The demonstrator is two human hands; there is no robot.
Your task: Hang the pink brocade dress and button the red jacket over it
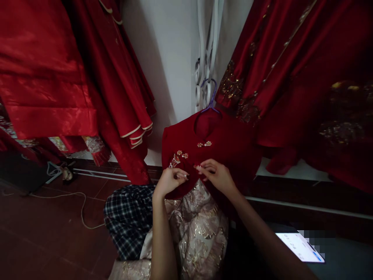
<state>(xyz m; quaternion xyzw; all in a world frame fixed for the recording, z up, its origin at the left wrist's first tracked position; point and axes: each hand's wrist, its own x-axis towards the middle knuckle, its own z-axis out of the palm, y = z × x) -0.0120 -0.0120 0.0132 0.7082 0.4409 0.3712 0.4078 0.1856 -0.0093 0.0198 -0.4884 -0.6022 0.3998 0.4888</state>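
Observation:
A dark red top (180, 136) hangs on a purple hanger (211, 101) in front of me. A pair of flower-shaped beaded fastenings (204, 144) sits just below its neckline. On its left chest is a beaded brooch (175, 160) with dangling pearls. My left hand (172, 181) is closed in a pinch at the lower front edge; what lies between its fingertips is hidden. With thumb and forefinger, my right hand (217, 175) pinches a small beaded fastening (197, 167) at the front opening. Pale brocade cloth (201, 217) with gold patterns shows beneath.
Red garments (46, 77) hang at left, and more red garments with gold trim (271, 70) hang at right. White scrolled metalwork (205, 50) stands behind the hanger. A lit phone (300, 247) lies lower right. A cable (83, 210) runs over the tiled floor near checked cloth (128, 217).

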